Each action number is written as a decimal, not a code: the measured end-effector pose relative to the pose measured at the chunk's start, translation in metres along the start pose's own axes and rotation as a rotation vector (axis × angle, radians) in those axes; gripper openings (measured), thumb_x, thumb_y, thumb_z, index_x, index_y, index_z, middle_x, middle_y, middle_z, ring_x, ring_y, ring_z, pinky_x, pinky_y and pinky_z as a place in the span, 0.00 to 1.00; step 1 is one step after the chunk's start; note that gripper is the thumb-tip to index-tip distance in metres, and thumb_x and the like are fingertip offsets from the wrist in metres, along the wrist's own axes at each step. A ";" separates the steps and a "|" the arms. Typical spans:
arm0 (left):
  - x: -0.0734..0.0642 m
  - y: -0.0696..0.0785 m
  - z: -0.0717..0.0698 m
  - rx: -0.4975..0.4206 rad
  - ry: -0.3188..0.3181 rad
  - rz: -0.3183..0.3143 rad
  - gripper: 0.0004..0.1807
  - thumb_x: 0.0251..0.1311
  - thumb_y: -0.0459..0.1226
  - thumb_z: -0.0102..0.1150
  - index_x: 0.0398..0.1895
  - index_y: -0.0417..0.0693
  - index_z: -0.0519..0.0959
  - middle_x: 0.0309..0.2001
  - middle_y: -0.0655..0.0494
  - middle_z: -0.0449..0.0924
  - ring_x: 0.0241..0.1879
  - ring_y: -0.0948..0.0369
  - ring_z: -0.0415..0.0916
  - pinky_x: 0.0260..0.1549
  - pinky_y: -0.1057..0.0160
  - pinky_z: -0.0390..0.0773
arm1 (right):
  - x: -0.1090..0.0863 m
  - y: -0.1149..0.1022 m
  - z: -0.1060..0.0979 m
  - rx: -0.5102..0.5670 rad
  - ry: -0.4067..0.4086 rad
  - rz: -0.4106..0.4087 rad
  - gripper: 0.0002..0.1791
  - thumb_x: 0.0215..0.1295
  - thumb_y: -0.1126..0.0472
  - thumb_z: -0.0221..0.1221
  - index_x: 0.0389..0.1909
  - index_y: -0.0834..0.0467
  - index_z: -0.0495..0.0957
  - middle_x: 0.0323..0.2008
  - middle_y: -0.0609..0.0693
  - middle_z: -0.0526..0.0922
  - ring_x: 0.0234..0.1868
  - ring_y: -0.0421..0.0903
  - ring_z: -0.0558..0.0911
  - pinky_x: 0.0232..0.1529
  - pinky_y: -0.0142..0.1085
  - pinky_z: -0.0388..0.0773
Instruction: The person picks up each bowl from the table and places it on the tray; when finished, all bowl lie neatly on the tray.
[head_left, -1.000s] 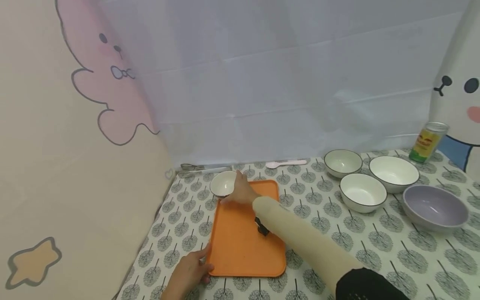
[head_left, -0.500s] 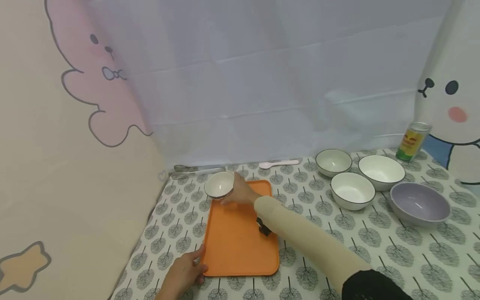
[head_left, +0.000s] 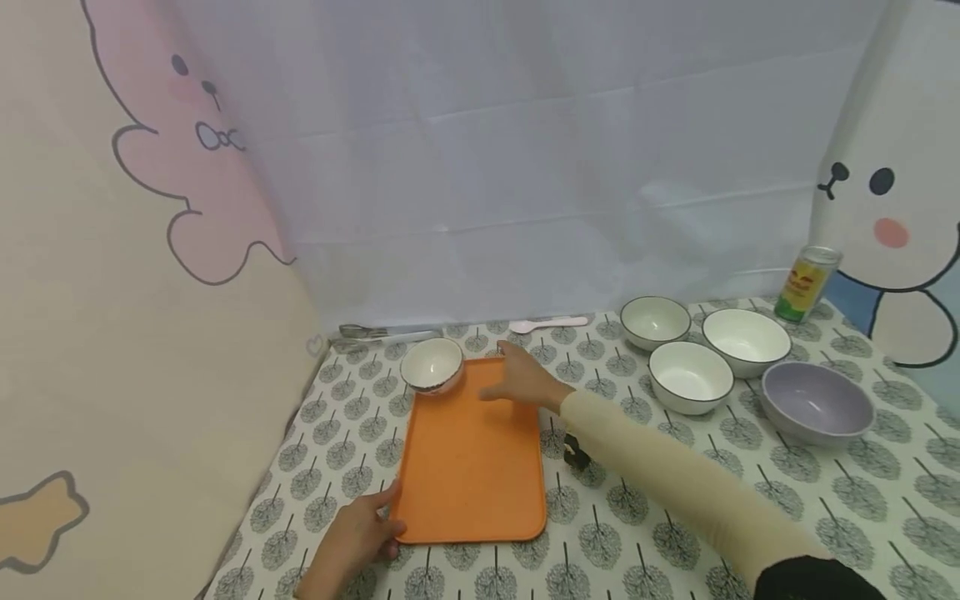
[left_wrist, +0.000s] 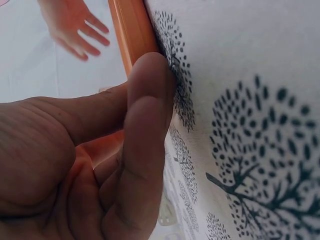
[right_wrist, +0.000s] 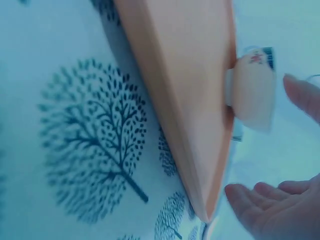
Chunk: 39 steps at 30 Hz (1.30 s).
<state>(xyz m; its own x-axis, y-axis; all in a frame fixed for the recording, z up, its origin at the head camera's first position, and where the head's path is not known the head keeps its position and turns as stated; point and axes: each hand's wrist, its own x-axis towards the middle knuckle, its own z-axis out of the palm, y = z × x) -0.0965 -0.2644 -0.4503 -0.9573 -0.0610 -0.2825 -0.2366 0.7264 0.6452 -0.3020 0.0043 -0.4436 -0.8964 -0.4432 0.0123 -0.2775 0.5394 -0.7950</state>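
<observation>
A small white bowl with a patterned outer side (head_left: 432, 364) sits at the far left corner of the orange tray (head_left: 471, 467). My right hand (head_left: 529, 379) hovers over the far right part of the tray, fingers spread, apart from the bowl. In the right wrist view, a gap shows between the bowl (right_wrist: 252, 92) and the thumb and fingers (right_wrist: 255, 202). At the tray's near left corner, my left hand (head_left: 354, 532) pinches the rim. The left wrist view shows its bent fingers (left_wrist: 142, 145) against the tray edge (left_wrist: 132, 35).
A whisk and other utensils (head_left: 386, 335) lie at the back left, a pink spoon (head_left: 547, 324) right of them. White bowls (head_left: 690, 377), a purple bowl (head_left: 816, 402) and a yellow-green can (head_left: 806, 285) stand to the right. Curtains hang behind and at the left.
My right hand has let go of the white bowl and moved right, its fingers spreading. The bowl stays at the tray's corner. My left hand keeps its place at the tray; the head view has shifted slightly.
</observation>
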 end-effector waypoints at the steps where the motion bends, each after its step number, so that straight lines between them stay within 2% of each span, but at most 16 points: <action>1: 0.000 -0.001 0.000 0.013 0.003 0.004 0.36 0.58 0.33 0.67 0.70 0.36 0.68 0.14 0.57 0.77 0.15 0.61 0.76 0.16 0.64 0.70 | -0.004 0.001 -0.003 -0.012 0.006 -0.005 0.61 0.54 0.48 0.74 0.77 0.69 0.48 0.75 0.66 0.56 0.74 0.62 0.59 0.72 0.53 0.56; 7: -0.001 -0.001 0.000 0.157 0.044 0.040 0.35 0.58 0.39 0.69 0.69 0.40 0.72 0.15 0.59 0.76 0.16 0.61 0.72 0.21 0.59 0.71 | -0.048 -0.001 -0.032 -0.037 0.019 0.008 0.60 0.57 0.45 0.72 0.79 0.64 0.46 0.75 0.64 0.56 0.73 0.62 0.60 0.69 0.57 0.60; 11: 0.002 0.003 -0.002 0.209 0.086 0.052 0.35 0.55 0.40 0.71 0.68 0.43 0.74 0.19 0.56 0.75 0.17 0.59 0.66 0.19 0.59 0.68 | -0.080 -0.002 -0.056 -0.137 0.060 0.009 0.59 0.59 0.44 0.69 0.79 0.64 0.45 0.76 0.63 0.54 0.75 0.62 0.57 0.70 0.59 0.57; 17: 0.005 0.009 -0.004 0.166 0.096 0.060 0.35 0.54 0.34 0.72 0.67 0.37 0.73 0.24 0.58 0.74 0.18 0.63 0.73 0.19 0.61 0.70 | -0.125 0.012 -0.092 -0.282 0.150 0.002 0.57 0.60 0.46 0.69 0.78 0.67 0.46 0.74 0.67 0.55 0.73 0.66 0.57 0.69 0.62 0.56; 20: 0.005 0.009 -0.003 0.112 0.075 0.035 0.37 0.53 0.32 0.72 0.68 0.35 0.71 0.26 0.57 0.74 0.18 0.63 0.77 0.21 0.61 0.71 | -0.152 0.022 -0.109 -0.287 0.172 0.022 0.57 0.61 0.45 0.69 0.78 0.68 0.45 0.74 0.69 0.56 0.72 0.68 0.58 0.67 0.64 0.57; 24: 0.005 0.006 0.002 0.052 0.066 0.005 0.38 0.52 0.29 0.70 0.69 0.34 0.69 0.24 0.55 0.74 0.19 0.61 0.77 0.21 0.60 0.72 | -0.187 0.034 -0.129 -0.273 0.199 0.064 0.57 0.62 0.44 0.68 0.78 0.69 0.45 0.71 0.73 0.58 0.67 0.72 0.63 0.61 0.67 0.64; 28: 0.005 0.004 0.003 0.050 0.068 0.012 0.38 0.52 0.29 0.70 0.68 0.30 0.69 0.21 0.57 0.76 0.18 0.60 0.76 0.20 0.61 0.72 | -0.215 0.052 -0.148 -0.256 0.261 0.115 0.56 0.64 0.46 0.67 0.77 0.69 0.45 0.68 0.76 0.59 0.61 0.76 0.67 0.54 0.68 0.69; 33: 0.007 0.006 0.001 0.068 0.053 0.016 0.34 0.56 0.31 0.67 0.67 0.28 0.69 0.20 0.58 0.78 0.18 0.61 0.77 0.19 0.60 0.73 | -0.240 0.076 -0.172 -0.308 0.308 0.221 0.58 0.66 0.42 0.65 0.78 0.70 0.40 0.69 0.78 0.55 0.62 0.81 0.63 0.52 0.73 0.64; 36: 0.007 0.007 0.000 0.069 0.050 -0.007 0.32 0.58 0.30 0.63 0.67 0.29 0.69 0.21 0.57 0.78 0.18 0.60 0.77 0.18 0.60 0.73 | -0.247 0.089 -0.182 -0.349 0.351 0.226 0.59 0.63 0.43 0.67 0.76 0.73 0.42 0.68 0.80 0.56 0.61 0.80 0.62 0.52 0.74 0.63; 39: 0.006 0.006 0.001 0.060 0.040 -0.024 0.32 0.59 0.29 0.60 0.68 0.29 0.68 0.21 0.56 0.79 0.18 0.60 0.78 0.18 0.60 0.73 | -0.253 0.098 -0.188 -0.341 0.392 0.217 0.58 0.62 0.47 0.69 0.74 0.76 0.45 0.66 0.81 0.58 0.59 0.80 0.64 0.51 0.72 0.65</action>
<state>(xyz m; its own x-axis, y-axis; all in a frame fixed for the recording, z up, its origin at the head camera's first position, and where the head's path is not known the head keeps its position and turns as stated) -0.1038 -0.2597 -0.4488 -0.9577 -0.1050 -0.2678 -0.2500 0.7642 0.5945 -0.1672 0.3038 -0.4111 -0.9887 -0.0318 0.1462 -0.1098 0.8182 -0.5643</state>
